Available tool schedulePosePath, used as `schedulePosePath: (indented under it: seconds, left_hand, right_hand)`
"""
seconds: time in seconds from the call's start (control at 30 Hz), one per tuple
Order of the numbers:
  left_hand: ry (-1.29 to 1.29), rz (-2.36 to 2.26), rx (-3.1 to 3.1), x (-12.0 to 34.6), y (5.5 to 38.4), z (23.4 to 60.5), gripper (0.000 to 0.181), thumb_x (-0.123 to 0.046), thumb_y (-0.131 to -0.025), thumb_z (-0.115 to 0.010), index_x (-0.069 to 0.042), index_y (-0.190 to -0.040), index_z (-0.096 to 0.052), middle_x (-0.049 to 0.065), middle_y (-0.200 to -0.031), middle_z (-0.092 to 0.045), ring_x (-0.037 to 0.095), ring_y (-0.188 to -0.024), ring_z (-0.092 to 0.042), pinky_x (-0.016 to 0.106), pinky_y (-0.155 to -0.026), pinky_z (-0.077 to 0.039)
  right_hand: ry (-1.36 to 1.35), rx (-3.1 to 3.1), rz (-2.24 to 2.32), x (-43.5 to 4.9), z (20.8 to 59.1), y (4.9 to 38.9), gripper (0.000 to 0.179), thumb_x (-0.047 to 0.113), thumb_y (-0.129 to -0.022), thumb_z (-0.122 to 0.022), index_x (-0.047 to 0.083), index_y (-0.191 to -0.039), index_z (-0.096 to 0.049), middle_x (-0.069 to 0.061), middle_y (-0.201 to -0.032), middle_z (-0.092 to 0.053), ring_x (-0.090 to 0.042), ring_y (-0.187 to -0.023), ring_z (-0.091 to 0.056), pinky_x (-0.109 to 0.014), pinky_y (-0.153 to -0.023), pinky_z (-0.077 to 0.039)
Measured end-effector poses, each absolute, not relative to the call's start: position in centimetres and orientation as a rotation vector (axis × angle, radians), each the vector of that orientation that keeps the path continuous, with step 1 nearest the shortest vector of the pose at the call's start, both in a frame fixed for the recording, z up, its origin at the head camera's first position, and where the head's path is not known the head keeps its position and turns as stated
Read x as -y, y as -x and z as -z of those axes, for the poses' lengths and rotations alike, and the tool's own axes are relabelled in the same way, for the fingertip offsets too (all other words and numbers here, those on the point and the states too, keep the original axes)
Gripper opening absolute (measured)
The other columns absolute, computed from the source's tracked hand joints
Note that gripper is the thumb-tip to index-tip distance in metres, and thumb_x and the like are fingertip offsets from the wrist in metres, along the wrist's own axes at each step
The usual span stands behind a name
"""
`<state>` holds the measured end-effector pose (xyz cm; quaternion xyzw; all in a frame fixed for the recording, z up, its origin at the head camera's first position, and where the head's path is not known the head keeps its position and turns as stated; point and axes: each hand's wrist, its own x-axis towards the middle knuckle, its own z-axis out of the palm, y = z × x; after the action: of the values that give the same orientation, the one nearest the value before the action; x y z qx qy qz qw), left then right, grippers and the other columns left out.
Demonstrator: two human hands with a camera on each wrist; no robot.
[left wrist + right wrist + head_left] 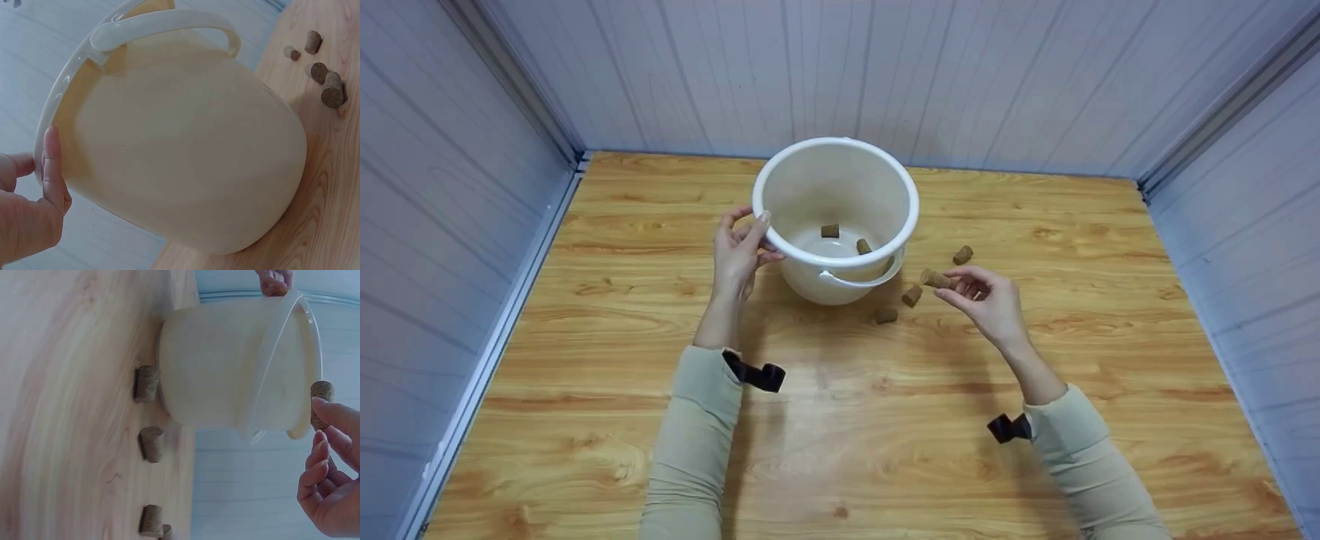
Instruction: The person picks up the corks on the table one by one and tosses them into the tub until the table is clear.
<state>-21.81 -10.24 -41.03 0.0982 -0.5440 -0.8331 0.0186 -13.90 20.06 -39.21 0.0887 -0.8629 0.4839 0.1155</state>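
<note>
A white plastic bucket (817, 283) stands upright, its handle (169, 23) hanging down at the front. My left hand (737, 259) grips its rim at the left, with the thumb on top and the other fingers below the edge. Between thumb and fingertips, my right hand (994, 304) pinches a cork (322, 391), just right of the bucket and above the floor. Inside the bucket, a cork (830, 231) and another cork (863, 246) lie at the bottom.
Several loose corks lie right of the bucket, among them a cork (963, 255) farther back and a cork (886, 316) nearer me. They rest on a wood-patterned surface (840, 435). Pale panel walls (840, 75) enclose the back and both sides.
</note>
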Motion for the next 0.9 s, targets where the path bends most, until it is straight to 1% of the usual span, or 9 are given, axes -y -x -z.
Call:
schedulePosePath:
  seconds: [0.17,0.37,0.63,0.9]
  left_hand:
    - [-0.308,2.594,1.677,10.2,21.8,41.0,0.037,-0.01,-0.087,-0.056,-0.001,-0.118,-0.039,0.01,-0.071,-0.055,0.013,-0.049,-0.054,0.024,-0.042,-0.054]
    - [-0.327,2.592,1.681,10.2,21.9,41.0,0.036,-0.01,-0.087,-0.056,-0.002,-0.118,-0.039,0.009,-0.07,-0.056,0.013,-0.048,-0.053,0.023,-0.042,-0.054]
    - [-0.323,2.587,1.679,10.1,21.9,41.0,0.036,-0.01,-0.088,-0.055,-0.001,-0.118,-0.037,0.009,-0.071,-0.056,0.012,-0.048,-0.053,0.023,-0.042,-0.054]
    - [-0.344,2.583,1.681,10.1,21.9,41.0,0.036,-0.009,-0.088,-0.055,-0.001,-0.118,-0.038,0.007,-0.069,-0.055,0.012,-0.047,-0.053,0.023,-0.042,-0.054]
  right_hand:
    - [-0.332,2.488,-1.434,-19.4,38.6,14.0,0.018,0.001,-0.072,-0.072,-0.004,-0.087,-0.065,-0.011,-0.064,-0.055,-0.01,-0.054,-0.047,-0.013,-0.043,-0.039]
    - [-0.399,2.457,-1.456,-18.6,37.7,14.2,0.018,0.001,-0.073,-0.071,-0.005,-0.089,-0.065,-0.012,-0.064,-0.055,-0.011,-0.054,-0.046,-0.014,-0.043,-0.038]
    - [-0.427,2.426,-1.503,-17.5,36.8,14.6,0.02,0.002,-0.072,-0.072,-0.005,-0.089,-0.065,-0.011,-0.065,-0.055,-0.011,-0.054,-0.045,-0.014,-0.043,-0.038]
    - [-0.45,2.401,-1.551,-16.3,36.3,15.3,0.019,0.001,-0.072,-0.072,-0.006,-0.088,-0.065,-0.011,-0.064,-0.054,-0.01,-0.055,-0.044,-0.014,-0.043,-0.037]
